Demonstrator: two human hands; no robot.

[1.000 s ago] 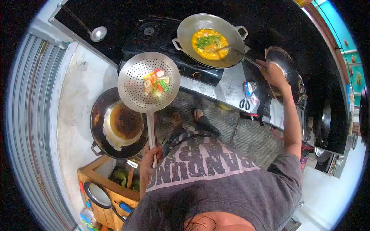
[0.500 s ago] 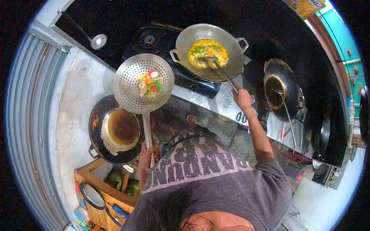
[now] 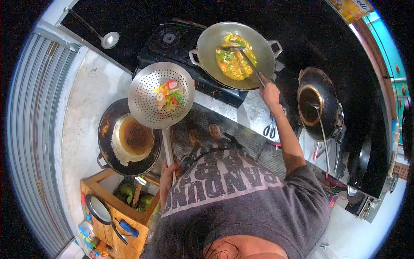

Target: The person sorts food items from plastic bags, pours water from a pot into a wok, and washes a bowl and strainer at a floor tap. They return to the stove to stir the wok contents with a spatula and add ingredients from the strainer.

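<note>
Steel strainer handle clenched in left hand; right hand grips spatula.

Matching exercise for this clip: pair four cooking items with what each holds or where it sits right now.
Items:
1. perforated skimmer
2. silver wok
3. black wok at lower left
4. ladle at upper left

States:
A. brown oil ringed with pale foam
B. lying on the dark counter, unheld
C. yellow egg with greens, stirred by the right hand
D. mixed vegetable pieces, held up by the left hand

Pairs: 1-D, 2-C, 3-A, 4-B
</note>
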